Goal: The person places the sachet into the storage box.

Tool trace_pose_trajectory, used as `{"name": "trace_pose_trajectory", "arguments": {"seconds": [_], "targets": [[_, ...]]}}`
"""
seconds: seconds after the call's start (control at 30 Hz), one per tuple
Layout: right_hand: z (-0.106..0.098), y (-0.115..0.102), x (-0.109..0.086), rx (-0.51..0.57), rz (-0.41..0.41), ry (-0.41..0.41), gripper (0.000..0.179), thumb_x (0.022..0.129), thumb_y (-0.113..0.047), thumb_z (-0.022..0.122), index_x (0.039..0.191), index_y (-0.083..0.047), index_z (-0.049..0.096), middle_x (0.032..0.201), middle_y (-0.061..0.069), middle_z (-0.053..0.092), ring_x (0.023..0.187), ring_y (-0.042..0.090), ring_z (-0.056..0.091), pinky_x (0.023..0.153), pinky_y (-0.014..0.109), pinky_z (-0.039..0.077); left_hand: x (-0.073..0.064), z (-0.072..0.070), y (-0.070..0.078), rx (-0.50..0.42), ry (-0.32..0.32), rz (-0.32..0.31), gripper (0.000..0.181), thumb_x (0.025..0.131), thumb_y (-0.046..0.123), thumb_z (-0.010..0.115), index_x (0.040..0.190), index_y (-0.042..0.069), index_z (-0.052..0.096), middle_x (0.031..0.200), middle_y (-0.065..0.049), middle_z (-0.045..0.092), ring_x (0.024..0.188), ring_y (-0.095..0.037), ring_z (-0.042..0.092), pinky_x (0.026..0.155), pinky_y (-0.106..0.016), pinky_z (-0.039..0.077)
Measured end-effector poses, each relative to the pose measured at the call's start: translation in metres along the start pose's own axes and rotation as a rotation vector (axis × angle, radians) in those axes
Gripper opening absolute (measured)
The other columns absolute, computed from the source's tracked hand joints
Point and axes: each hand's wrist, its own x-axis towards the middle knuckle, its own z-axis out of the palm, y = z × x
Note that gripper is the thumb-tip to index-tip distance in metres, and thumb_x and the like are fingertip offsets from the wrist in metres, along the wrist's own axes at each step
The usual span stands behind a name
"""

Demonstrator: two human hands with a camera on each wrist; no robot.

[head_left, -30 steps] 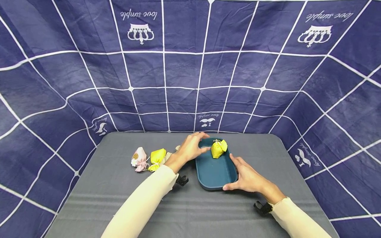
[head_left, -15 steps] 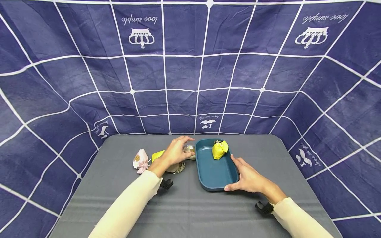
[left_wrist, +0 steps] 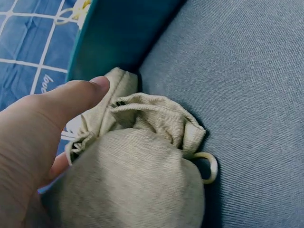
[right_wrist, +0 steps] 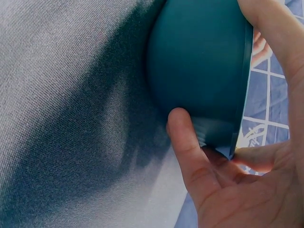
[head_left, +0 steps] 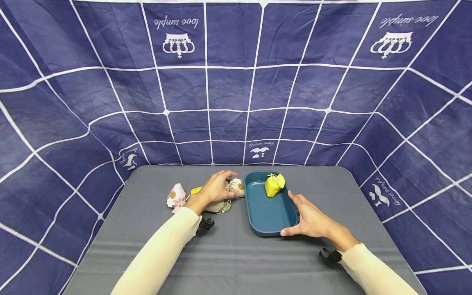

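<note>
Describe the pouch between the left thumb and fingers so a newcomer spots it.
On the grey table, find the blue tray. Just outside its left wall, at the left hand, lies a white-flowered beige pouch. It lies nearer the tray than the other beige pouch.

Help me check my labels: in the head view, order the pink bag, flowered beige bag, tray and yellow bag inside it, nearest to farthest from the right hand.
1. Tray, touching the right hand.
2. Yellow bag, inside the tray's far end.
3. Flowered beige bag, left of the tray.
4. Pink bag, farthest left.
</note>
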Motion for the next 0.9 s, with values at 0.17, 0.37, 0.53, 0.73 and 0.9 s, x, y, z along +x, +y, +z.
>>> {"name": "trace_pose_trajectory", "arguments": {"seconds": [0.17,0.37,0.53,0.73,0.9], "targets": [[-0.002,0.001,-0.003,0.019,-0.009,0.017,0.147,0.073,-0.063,0.108,0.175,0.013,0.035,0.143,0.018,0.063,0.083,-0.001,0.052,0.082,0.027,0.053,0.003,0.007,-0.004,-0.033,-0.016,-0.007,0.080,0.089,0.033,0.102,0.158,0.009,0.069,0.150,-0.017,0.078,0.143,-0.039,0.073,0.125,-0.057,0.057],[0.001,0.003,-0.002,0.027,-0.015,0.021,0.146,0.074,-0.064,0.107,0.175,0.013,0.035,0.141,0.018,0.063,0.085,0.001,0.053,0.083,0.027,0.053,0.004,0.015,-0.006,-0.033,0.003,-0.040,0.076,0.089,0.028,0.103,0.155,0.011,0.071,0.147,-0.014,0.081,0.136,-0.036,0.077,0.120,-0.054,0.060],[-0.001,0.007,-0.006,0.021,0.006,0.033,0.146,0.074,-0.063,0.107,0.176,0.012,0.034,0.141,0.017,0.063,0.083,0.001,0.053,0.082,0.026,0.053,0.002,0.021,0.002,-0.047,0.043,-0.081,0.062,0.090,0.027,0.102,0.146,0.017,0.077,0.136,-0.011,0.084,0.123,-0.032,0.080,0.107,-0.054,0.065],[0.000,0.008,-0.007,0.046,0.007,0.017,0.147,0.075,-0.063,0.107,0.176,0.013,0.032,0.141,0.019,0.062,0.078,-0.001,0.053,0.078,0.025,0.052,0.001,0.023,0.004,-0.041,0.064,-0.129,0.059,0.089,0.029,0.103,0.142,0.020,0.079,0.129,-0.009,0.085,0.117,-0.029,0.080,0.102,-0.052,0.065],[0.004,0.005,-0.004,0.029,0.007,0.007,0.148,0.075,-0.065,0.106,0.177,0.013,0.032,0.148,0.020,0.061,0.083,0.002,0.057,0.086,0.028,0.054,-0.003,0.020,0.003,-0.052,0.083,-0.144,0.060,0.087,0.026,0.104,0.141,0.018,0.079,0.128,-0.011,0.086,0.116,-0.031,0.080,0.104,-0.054,0.064]]}}
